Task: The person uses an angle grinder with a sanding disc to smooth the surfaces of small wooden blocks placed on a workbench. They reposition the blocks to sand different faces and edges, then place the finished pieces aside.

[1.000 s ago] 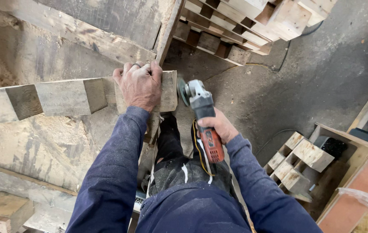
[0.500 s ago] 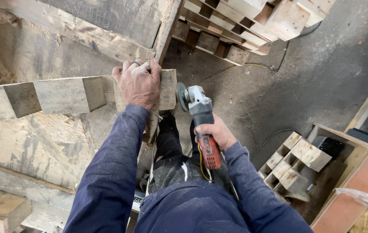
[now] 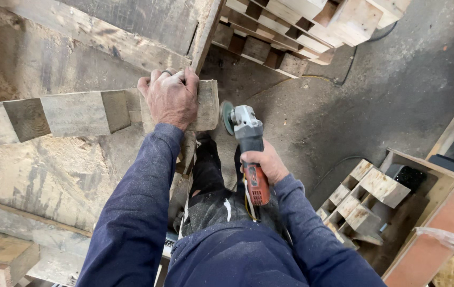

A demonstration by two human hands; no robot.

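Observation:
My left hand (image 3: 171, 98) lies flat over the end block of a worn wooden pallet (image 3: 72, 114), fingers curled over its far edge. My right hand (image 3: 265, 162) grips the red and grey body of an angle grinder (image 3: 248, 141). Its round sanding disc (image 3: 227, 117) stands on edge just right of the pallet block's end face, close to it; whether they touch I cannot tell. Both arms wear dark blue sleeves. My dark trousers and boot show below, between the arms.
Sawdust covers the pallet boards at left. More stacked pallets (image 3: 296, 26) lie at the top. A small pallet (image 3: 362, 199) rests at right beside a wooden frame (image 3: 439, 223). A black cable (image 3: 352, 58) runs over the grey concrete floor (image 3: 397, 95).
The grinder and my right hand have shifted slightly left and up, bringing the disc closer to the block's end. My left hand stays on the block.

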